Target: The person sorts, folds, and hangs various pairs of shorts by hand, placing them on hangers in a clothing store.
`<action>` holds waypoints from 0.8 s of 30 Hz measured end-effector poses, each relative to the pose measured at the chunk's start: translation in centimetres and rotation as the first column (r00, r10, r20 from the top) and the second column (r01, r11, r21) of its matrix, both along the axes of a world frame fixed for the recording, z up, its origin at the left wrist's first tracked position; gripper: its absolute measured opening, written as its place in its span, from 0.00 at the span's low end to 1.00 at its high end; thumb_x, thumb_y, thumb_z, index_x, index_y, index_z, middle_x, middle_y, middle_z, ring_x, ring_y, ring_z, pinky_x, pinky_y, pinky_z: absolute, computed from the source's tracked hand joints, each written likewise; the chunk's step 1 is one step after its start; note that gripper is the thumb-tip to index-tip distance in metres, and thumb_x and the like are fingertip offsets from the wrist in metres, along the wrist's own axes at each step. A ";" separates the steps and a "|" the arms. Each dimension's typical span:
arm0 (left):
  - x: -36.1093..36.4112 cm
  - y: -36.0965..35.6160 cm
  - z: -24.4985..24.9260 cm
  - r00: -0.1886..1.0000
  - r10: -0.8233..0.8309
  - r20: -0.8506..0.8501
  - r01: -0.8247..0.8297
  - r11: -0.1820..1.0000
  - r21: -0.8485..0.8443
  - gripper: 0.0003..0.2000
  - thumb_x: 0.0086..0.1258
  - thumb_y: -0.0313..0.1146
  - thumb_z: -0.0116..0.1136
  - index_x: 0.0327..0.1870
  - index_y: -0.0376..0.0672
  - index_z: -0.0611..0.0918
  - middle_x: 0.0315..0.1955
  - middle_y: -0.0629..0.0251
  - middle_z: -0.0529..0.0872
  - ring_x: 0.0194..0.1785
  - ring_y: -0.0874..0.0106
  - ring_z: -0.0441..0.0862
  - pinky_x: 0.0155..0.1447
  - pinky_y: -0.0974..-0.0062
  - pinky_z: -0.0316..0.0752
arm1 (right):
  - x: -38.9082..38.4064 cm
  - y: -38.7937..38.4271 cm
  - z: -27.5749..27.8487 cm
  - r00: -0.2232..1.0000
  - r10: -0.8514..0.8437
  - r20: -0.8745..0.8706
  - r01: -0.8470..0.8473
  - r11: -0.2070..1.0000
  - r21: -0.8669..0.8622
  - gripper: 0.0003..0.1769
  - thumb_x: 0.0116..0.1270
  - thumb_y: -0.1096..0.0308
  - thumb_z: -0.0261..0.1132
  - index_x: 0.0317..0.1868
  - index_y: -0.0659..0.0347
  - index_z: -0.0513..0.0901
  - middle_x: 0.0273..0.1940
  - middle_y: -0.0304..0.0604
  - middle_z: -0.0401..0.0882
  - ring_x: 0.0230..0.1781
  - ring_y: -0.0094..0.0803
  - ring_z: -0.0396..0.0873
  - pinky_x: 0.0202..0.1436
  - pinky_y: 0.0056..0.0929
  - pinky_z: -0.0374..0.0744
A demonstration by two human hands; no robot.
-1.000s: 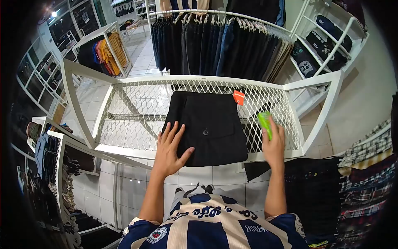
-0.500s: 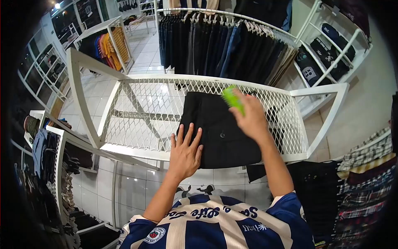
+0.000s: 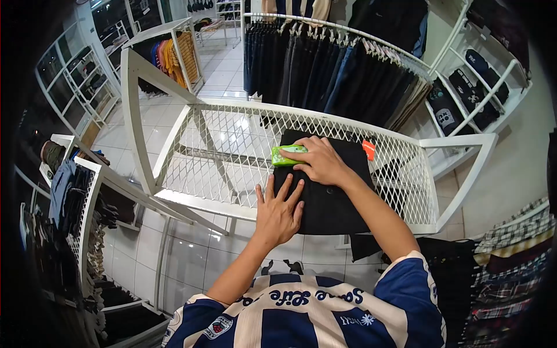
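Observation:
A folded black garment (image 3: 333,200) with an orange tag (image 3: 368,149) lies on a white wire-mesh shelf (image 3: 220,156). My left hand (image 3: 279,210) lies flat, fingers spread, on the garment's near left part. My right hand (image 3: 320,162) is closed around a green brush-like object (image 3: 287,155) and presses it on the garment's far left corner, reaching across above the left hand.
A rail of dark hanging trousers (image 3: 336,69) runs behind the shelf. White shelving with folded caps and clothes (image 3: 464,87) stands at the right. Stacked plaid garments (image 3: 510,255) lie at right; more clothing racks (image 3: 69,191) at left. Tiled floor below.
My right hand has carried the green object from the shelf's right side over the garment and down to its far left corner. My left hand shifted slightly right on the garment.

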State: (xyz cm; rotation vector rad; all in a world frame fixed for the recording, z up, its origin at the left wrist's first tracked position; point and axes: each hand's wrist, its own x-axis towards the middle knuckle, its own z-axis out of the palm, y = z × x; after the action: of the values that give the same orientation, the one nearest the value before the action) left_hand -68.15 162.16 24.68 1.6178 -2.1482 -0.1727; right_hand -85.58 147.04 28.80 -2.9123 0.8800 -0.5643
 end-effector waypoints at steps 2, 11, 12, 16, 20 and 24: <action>0.2 0.3 -0.2 1.000 -0.015 -0.021 0.014 1.000 -0.011 0.29 0.79 0.46 0.51 0.81 0.58 0.70 0.80 0.56 0.68 0.83 0.36 0.55 0.79 0.24 0.46 | 0.2 -2.8 -1.3 0.968 -0.253 0.003 0.248 0.947 -0.202 0.23 0.72 0.58 0.70 0.67 0.30 0.85 0.55 0.45 0.82 0.57 0.43 0.76 0.59 0.40 0.72; 0.2 -0.1 -0.2 0.998 -0.012 -0.054 0.010 0.999 -0.047 0.28 0.80 0.45 0.51 0.80 0.57 0.72 0.78 0.55 0.70 0.81 0.37 0.58 0.79 0.26 0.49 | 1.0 -1.3 -0.2 0.996 -0.090 0.000 0.090 0.995 -0.047 0.28 0.71 0.53 0.70 0.71 0.32 0.82 0.58 0.49 0.81 0.59 0.47 0.78 0.62 0.47 0.73; 0.3 -0.2 -0.2 0.998 -0.014 -0.068 0.011 0.999 -0.043 0.27 0.80 0.45 0.51 0.80 0.57 0.72 0.78 0.55 0.70 0.82 0.38 0.58 0.79 0.27 0.49 | 0.5 -1.7 -1.0 0.990 -0.137 -0.035 0.134 0.987 -0.088 0.29 0.72 0.53 0.69 0.73 0.33 0.81 0.57 0.49 0.81 0.58 0.47 0.78 0.62 0.48 0.72; 0.3 0.1 -0.1 0.997 -0.019 -0.076 0.016 0.999 -0.032 0.27 0.79 0.46 0.51 0.79 0.57 0.73 0.78 0.56 0.70 0.82 0.39 0.58 0.80 0.29 0.49 | -0.9 -4.2 1.2 0.737 -0.675 -0.045 0.629 0.708 -0.321 0.26 0.69 0.56 0.72 0.68 0.41 0.85 0.54 0.50 0.82 0.56 0.48 0.79 0.60 0.47 0.74; 0.4 0.1 0.1 0.997 -0.017 -0.073 0.016 1.000 -0.020 0.27 0.79 0.45 0.51 0.79 0.57 0.73 0.78 0.56 0.70 0.82 0.40 0.57 0.81 0.31 0.49 | 0.1 1.1 1.8 0.980 -0.125 0.153 0.142 0.984 -0.103 0.27 0.68 0.54 0.73 0.68 0.32 0.85 0.53 0.49 0.83 0.54 0.47 0.79 0.59 0.47 0.76; 0.4 0.1 0.1 0.997 -0.012 -0.070 0.011 1.000 -0.018 0.27 0.80 0.46 0.51 0.79 0.57 0.73 0.78 0.58 0.71 0.82 0.41 0.57 0.81 0.28 0.45 | -1.3 0.2 0.7 0.906 -0.413 -0.092 0.378 0.888 -0.261 0.23 0.70 0.51 0.71 0.65 0.34 0.87 0.50 0.44 0.83 0.52 0.42 0.79 0.56 0.46 0.74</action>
State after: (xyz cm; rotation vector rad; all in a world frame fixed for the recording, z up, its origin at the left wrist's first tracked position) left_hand -67.80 162.22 24.76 1.5665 -2.1012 -0.2099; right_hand -86.88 147.22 29.49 -3.0227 1.5547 -0.5110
